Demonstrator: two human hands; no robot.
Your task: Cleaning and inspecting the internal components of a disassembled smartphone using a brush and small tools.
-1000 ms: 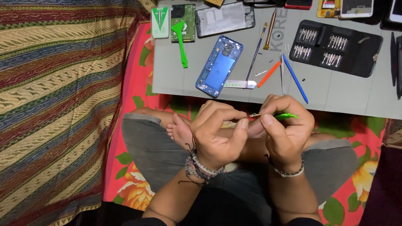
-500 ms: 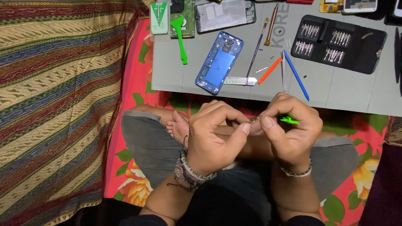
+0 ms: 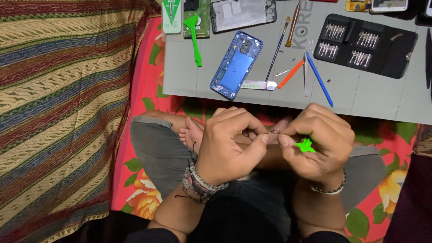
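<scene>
My left hand (image 3: pixel 231 144) and my right hand (image 3: pixel 319 139) meet over my crossed legs, fingertips pinched together on a tiny dark part (image 3: pixel 273 132) that is too small to identify. A small green plastic tool (image 3: pixel 305 145) sticks out of my right hand's fingers. On the grey work mat (image 3: pixel 373 96) ahead lies a blue phone frame (image 3: pixel 235 64), back open, with a white strip (image 3: pixel 258 85) beside it.
A green pry tool (image 3: pixel 195 38), a circuit board (image 3: pixel 204 15), a phone back panel (image 3: pixel 242 13), a brush (image 3: pixel 293 24), orange (image 3: pixel 290 74) and blue (image 3: pixel 319 78) spudgers and a black bit case (image 3: pixel 365 45) lie on the mat. Striped cloth (image 3: pixel 63 112) lies left, floral cloth below.
Both hands have stayed pinched together over my lap. The green tool has turned in my right hand, from lying sideways to pointing toward me. The view has shifted slightly.
</scene>
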